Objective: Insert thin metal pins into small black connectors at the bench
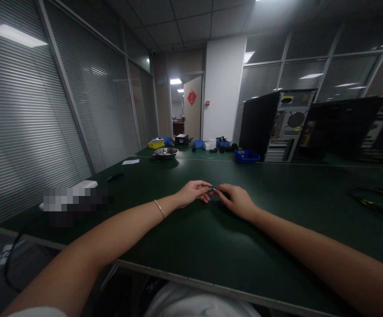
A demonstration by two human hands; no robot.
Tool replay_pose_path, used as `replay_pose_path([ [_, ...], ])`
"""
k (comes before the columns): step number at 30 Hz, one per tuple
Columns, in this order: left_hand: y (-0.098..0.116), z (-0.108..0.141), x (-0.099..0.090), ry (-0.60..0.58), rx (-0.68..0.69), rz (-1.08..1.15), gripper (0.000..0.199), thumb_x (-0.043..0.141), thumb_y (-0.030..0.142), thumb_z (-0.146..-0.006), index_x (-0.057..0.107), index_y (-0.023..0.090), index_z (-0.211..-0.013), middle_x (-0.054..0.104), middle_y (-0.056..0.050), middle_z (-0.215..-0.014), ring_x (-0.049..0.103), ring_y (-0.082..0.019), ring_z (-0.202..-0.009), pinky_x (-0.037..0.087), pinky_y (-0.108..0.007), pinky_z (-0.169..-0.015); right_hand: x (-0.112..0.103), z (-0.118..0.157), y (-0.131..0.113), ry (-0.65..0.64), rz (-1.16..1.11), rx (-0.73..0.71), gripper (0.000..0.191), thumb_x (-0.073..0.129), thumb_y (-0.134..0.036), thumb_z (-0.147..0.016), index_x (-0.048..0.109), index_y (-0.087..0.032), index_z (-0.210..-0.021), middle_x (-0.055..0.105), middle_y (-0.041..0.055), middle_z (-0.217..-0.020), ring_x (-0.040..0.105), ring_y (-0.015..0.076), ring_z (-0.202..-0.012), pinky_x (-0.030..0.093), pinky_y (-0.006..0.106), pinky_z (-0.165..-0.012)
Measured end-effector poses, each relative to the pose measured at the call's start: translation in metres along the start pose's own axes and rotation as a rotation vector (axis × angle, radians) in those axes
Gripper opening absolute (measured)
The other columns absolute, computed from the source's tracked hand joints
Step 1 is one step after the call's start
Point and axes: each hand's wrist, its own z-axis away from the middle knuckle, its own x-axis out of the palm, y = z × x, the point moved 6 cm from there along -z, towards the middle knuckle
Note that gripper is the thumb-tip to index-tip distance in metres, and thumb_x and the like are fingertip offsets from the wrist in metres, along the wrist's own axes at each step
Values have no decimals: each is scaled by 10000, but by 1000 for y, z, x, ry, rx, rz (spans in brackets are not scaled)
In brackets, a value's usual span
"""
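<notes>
My left hand (196, 193) and my right hand (235, 199) meet over the middle of the green table (184, 246). Between their fingertips is a small, thin object (213, 189) with a silvery shine and a dark part, too small to name. Thumb and fingers of each hand pinch it from opposite sides. A thin bracelet (160, 208) circles my left wrist. The fingertips hide part of the small object.
A metal bowl (165, 152), a blue bin (246, 156) and a yellow tray (156, 143) stand toward the back. Black computer cases (260, 125) line the right rear. At left lie a dark slim tool (115, 177) and a white sheet (130, 162). Black cables (379, 202) lie at right.
</notes>
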Motion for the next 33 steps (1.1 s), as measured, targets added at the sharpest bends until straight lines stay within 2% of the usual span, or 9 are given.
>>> replay_pose_path([
  [8,-6,-4,-7,64,-25,-7,352,651,247,-724,598,78,-1028,651,-89,-774,614,-112,-671,508,-279,-704,0,1,0,-11,11,1,238,385,-307,-867,603,-211,-860,602,28,-806,537,142,-716,358,218,-616],
  [27,-1,1,-3,-33,-62,21,319,632,253,-744,621,91,-1019,643,-118,-908,599,-117,-735,487,-283,-732,-1,1,-4,-36,-45,-43,254,382,-325,-870,609,-210,-863,618,31,-813,542,151,-728,374,229,-632],
  [33,-2,-1,-4,-2,-46,23,317,627,249,-749,615,93,-1025,642,-111,-884,599,-117,-732,485,-285,-731,1,0,-2,-12,-31,-37,244,379,-323,-871,593,-209,-840,614,28,-796,537,147,-707,367,227,-622],
])
